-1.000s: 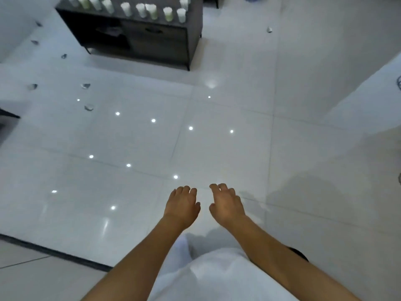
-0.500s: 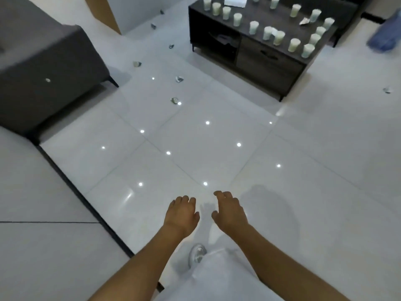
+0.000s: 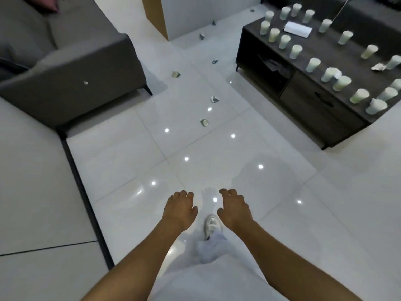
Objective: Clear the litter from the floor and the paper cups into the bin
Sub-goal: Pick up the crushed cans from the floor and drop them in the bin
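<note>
Head view swung left since a second ago: now we see the litter (image 3: 204,122) trailing across the floor (image 3: 130,153), paper cups (image 3: 312,64) on the cabinet (image 3: 321,109). Left hand (image 3: 180,210) and right hand (image 3: 233,208) loosely curled, empty. No bin visible.

Empty hands (image 3: 206,209) over tiled floor (image 3: 217,148), litter (image 3: 204,122) ahead, paper cups (image 3: 312,64) on cabinet (image 3: 314,109)
</note>
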